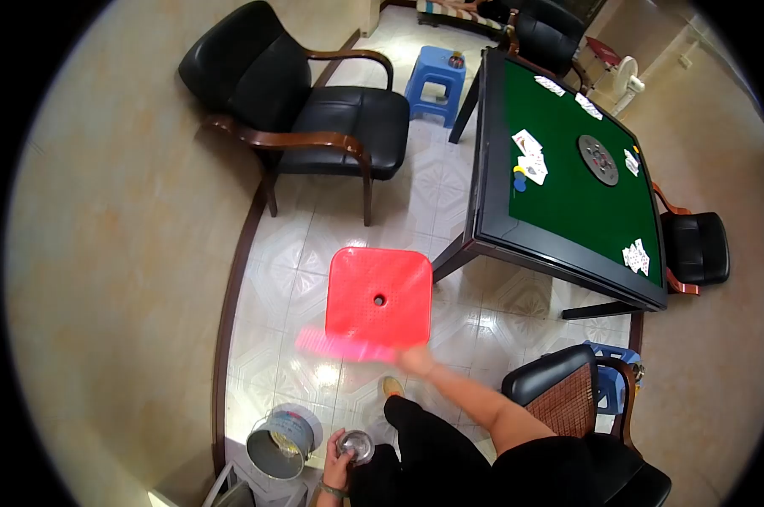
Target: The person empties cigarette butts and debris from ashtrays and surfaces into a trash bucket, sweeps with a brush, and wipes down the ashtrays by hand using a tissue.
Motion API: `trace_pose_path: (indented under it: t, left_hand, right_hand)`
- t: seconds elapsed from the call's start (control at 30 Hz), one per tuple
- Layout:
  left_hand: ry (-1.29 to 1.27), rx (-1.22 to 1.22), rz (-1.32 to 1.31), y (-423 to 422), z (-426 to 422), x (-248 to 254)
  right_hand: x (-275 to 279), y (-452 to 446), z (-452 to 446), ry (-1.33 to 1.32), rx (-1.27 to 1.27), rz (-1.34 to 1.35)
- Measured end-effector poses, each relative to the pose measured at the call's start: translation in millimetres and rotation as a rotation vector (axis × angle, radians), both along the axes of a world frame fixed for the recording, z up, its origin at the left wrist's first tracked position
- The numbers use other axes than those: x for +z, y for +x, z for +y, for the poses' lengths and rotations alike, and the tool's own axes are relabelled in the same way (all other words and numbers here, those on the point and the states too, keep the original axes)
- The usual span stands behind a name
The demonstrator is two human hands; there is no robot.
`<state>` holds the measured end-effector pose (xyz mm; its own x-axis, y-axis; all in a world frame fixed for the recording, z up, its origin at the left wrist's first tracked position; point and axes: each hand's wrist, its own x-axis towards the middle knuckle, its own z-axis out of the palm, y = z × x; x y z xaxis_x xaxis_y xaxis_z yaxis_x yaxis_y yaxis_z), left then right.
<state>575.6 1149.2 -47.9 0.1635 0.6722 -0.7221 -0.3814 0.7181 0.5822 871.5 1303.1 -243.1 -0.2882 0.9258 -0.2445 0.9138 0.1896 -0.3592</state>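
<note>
Black sleeve and bare forearm lead to a right hand closed around a blurred pink tool at the near edge of a red stool. Left hand grips a clear dish near a bucket; cards lie on a green-topped table.

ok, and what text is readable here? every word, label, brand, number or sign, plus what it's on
No readable text.
Playing cards: marks visible, too small to read.
Bucket: outer side looks printed, too small and blurred to read.
Round disc in the green tabletop: markings, too small to read.
Pink tool in the right hand: motion-blurred, can't tell.
</note>
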Motion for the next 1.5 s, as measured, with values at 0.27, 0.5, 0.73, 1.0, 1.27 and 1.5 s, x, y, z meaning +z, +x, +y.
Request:
trace_pose_path:
  t: [0.27, 0.5, 0.73, 1.0, 1.27, 1.5]
  left_hand:
    - [-0.019, 0.031, 0.036, 5, 5, 0]
    - [0.127, 0.131, 0.063, 16, 54, 14]
    - [0.102, 0.103, 0.081, 5, 33, -9]
    - [0.207, 0.24, 0.007, -21, -66, -15]
    - [0.022, 0.562, -0.013, -98, -205, 2]
    - [0.003, 0.941, 0.001, -162, -308, 1]
  right_hand:
    - [27, 36, 36, 0.03, -0.328, -0.01]
    - [6, 52, -47, 0.016, -0.027, -0.082]
    - [59, 93, -29, 0.127, -0.546, -0.022]
    - [82, -28, -133, -0.346, 0.194, 0.19]
    - [101, -366, -121, -0.844, 0.475, 0.507]
    - [166, -666, -277, -1.239, 0.68, 0.642]
